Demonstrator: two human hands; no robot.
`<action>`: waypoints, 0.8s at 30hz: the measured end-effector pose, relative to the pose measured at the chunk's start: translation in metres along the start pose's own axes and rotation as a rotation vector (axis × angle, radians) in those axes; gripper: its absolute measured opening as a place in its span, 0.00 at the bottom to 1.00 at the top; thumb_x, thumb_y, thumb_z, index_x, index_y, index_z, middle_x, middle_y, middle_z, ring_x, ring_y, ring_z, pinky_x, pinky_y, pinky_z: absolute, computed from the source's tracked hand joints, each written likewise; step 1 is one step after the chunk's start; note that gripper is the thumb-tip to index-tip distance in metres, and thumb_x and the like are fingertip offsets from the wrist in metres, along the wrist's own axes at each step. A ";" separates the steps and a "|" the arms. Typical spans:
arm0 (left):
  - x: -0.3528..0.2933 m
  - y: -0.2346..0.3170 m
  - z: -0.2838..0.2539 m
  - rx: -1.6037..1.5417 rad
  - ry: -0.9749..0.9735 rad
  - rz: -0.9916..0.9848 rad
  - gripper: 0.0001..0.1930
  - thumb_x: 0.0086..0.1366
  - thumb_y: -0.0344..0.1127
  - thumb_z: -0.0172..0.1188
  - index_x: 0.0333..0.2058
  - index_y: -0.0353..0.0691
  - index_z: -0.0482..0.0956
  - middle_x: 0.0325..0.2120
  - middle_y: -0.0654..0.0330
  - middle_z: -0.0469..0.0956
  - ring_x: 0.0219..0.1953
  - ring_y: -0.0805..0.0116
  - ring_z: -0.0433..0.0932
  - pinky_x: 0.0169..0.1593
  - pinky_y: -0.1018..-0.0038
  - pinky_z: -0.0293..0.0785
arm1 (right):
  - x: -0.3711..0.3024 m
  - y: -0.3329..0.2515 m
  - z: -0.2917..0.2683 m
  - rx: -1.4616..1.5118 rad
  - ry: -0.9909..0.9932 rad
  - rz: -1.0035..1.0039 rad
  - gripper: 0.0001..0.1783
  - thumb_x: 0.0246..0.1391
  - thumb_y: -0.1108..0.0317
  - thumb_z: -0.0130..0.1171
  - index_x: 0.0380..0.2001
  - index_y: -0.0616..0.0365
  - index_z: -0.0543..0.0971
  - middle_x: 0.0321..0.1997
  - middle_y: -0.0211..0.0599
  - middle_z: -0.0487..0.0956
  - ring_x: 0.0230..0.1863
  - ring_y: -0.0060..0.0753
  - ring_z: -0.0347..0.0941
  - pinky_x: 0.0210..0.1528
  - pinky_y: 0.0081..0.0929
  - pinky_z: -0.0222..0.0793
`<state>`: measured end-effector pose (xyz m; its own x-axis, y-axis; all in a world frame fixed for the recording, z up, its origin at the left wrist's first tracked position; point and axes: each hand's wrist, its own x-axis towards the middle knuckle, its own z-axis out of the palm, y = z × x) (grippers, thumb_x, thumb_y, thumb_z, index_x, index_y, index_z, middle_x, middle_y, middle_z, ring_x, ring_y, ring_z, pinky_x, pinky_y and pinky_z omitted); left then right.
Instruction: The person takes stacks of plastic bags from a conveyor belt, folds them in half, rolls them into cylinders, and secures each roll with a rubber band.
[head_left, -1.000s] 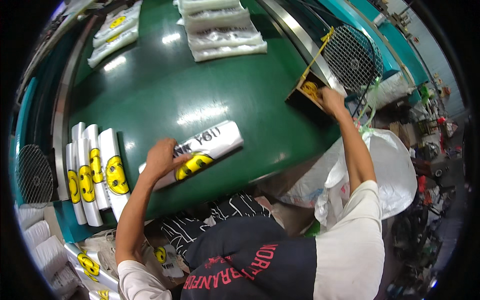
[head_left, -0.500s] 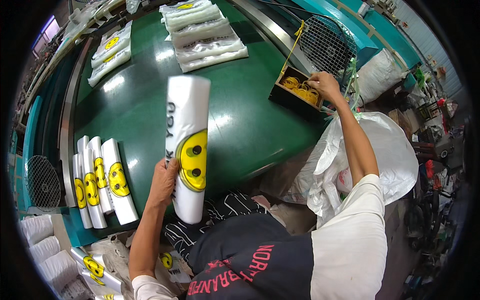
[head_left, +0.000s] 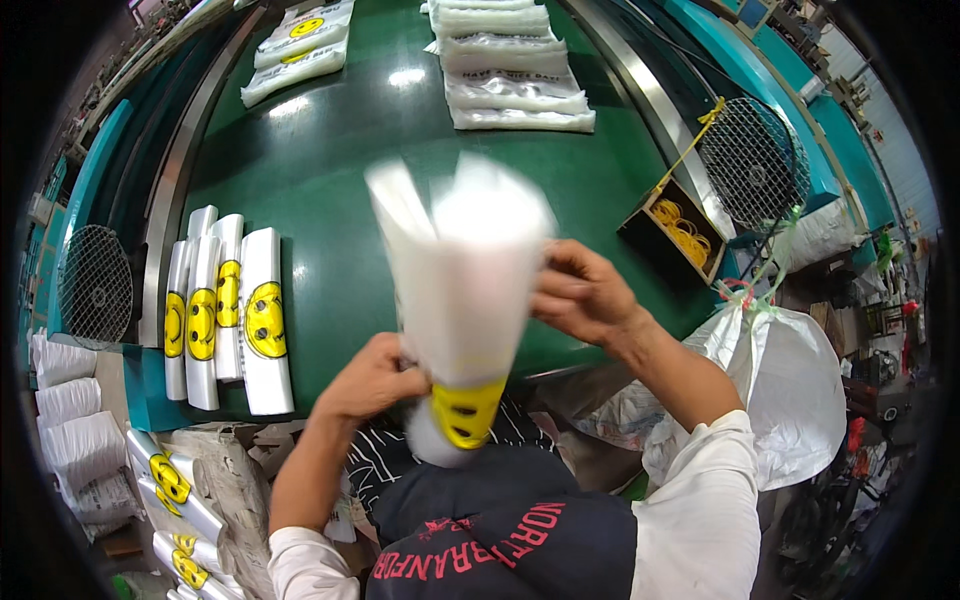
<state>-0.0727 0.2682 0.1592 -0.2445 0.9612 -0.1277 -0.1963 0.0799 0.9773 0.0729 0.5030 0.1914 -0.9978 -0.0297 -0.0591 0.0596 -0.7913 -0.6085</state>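
Observation:
A folded bundle of white plastic bags (head_left: 465, 290) with a yellow smiley print stands tilted in front of me, its top fanned open and blurred by motion. My left hand (head_left: 375, 380) is closed round its lower left side. At its right edge is my right hand (head_left: 585, 295), fingers curled against the plastic; whether a rubber band is in them is hidden. Yellow rubber bands (head_left: 682, 230) lie in a small open wooden box (head_left: 640, 232) to the right. Several folded smiley bag bundles (head_left: 264, 320) lie side by side at the left of the green table (head_left: 340, 180).
Stacks of flat bags (head_left: 515, 80) and a smaller stack (head_left: 300, 50) lie at the table's far side. Mesh-covered fans stand left (head_left: 95, 285) and right (head_left: 755, 155). A large white sack (head_left: 790, 370) hangs at the right. More bundles (head_left: 175, 480) sit low on the left.
My right hand has come from the rubber band box to the bundle. The bundle has tilted and its top has spread apart. The whole view has shifted, with the table appearing further right.

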 end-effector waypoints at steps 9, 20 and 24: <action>-0.081 0.018 -0.122 0.143 0.935 -0.349 0.08 0.61 0.36 0.59 0.26 0.39 0.75 0.27 0.70 0.68 0.31 0.78 0.66 0.37 0.77 0.65 | 0.076 -0.029 -0.040 -1.551 -0.162 -0.258 0.30 0.48 0.55 0.67 0.52 0.57 0.75 0.56 0.45 0.74 0.56 0.44 0.70 0.58 0.37 0.63; -0.077 0.033 -0.217 1.658 1.036 0.105 0.25 0.63 0.32 0.56 0.59 0.36 0.65 0.58 0.49 0.65 0.61 0.53 0.62 0.63 0.63 0.56 | 0.246 -0.143 -0.242 -2.577 0.751 -0.093 0.18 0.44 0.71 0.60 0.42 0.58 0.73 0.44 0.45 0.76 0.47 0.49 0.74 0.50 0.49 0.67; -0.014 0.017 -0.158 1.270 0.794 0.273 0.27 0.58 0.24 0.55 0.59 0.37 0.65 0.59 0.48 0.64 0.62 0.51 0.61 0.64 0.62 0.54 | 0.260 -0.120 -0.232 -2.714 0.532 -0.381 0.07 0.47 0.76 0.51 0.29 0.57 0.77 0.33 0.44 0.79 0.37 0.48 0.78 0.35 0.43 0.74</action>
<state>-0.2226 0.2146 0.1508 -0.6496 0.6307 0.4245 0.7580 0.4940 0.4260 -0.1866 0.7319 0.0658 -0.9211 0.1777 0.3463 0.2714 0.9311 0.2439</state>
